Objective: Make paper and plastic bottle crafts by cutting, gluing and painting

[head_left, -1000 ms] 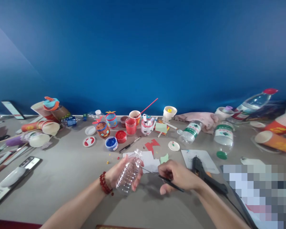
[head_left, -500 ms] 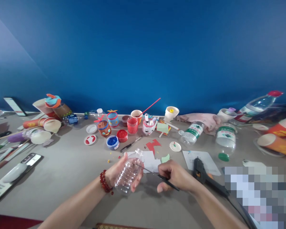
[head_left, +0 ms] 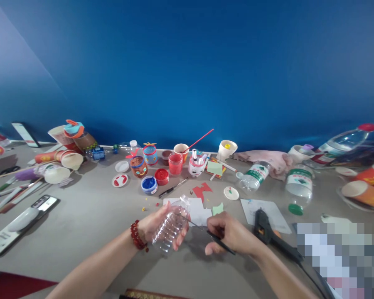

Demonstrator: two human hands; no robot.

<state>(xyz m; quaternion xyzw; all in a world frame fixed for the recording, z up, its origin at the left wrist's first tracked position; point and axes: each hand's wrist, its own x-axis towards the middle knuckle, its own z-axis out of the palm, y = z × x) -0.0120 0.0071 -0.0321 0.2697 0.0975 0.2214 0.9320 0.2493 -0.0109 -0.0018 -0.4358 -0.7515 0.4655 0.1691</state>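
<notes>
My left hand [head_left: 156, 224] is wrapped round a clear, ribbed plastic bottle [head_left: 168, 234], which tilts with its neck up and away from me. In my right hand [head_left: 226, 234] is a pair of black-handled scissors [head_left: 217, 241]. Their thin metal blades point left, and the tip meets the bottle's side just below the shoulder. Whether the tip has gone through the plastic I cannot tell. White paper [head_left: 201, 216] lies on the table behind the bottle, with a green paper scrap [head_left: 218, 208] beside it.
Open blue paint [head_left: 149, 185] and red paint [head_left: 161, 177] stand beyond my hands, near a pen [head_left: 173, 188] and red paper scraps [head_left: 202, 192]. A glue gun [head_left: 268, 232] with its cord lies right of my right hand. A phone [head_left: 23, 224] rests at left.
The view has shifted slightly, so the table items sit a little further right. Both hands keep their hold, with the scissors' tip still at the bottle's side.
</notes>
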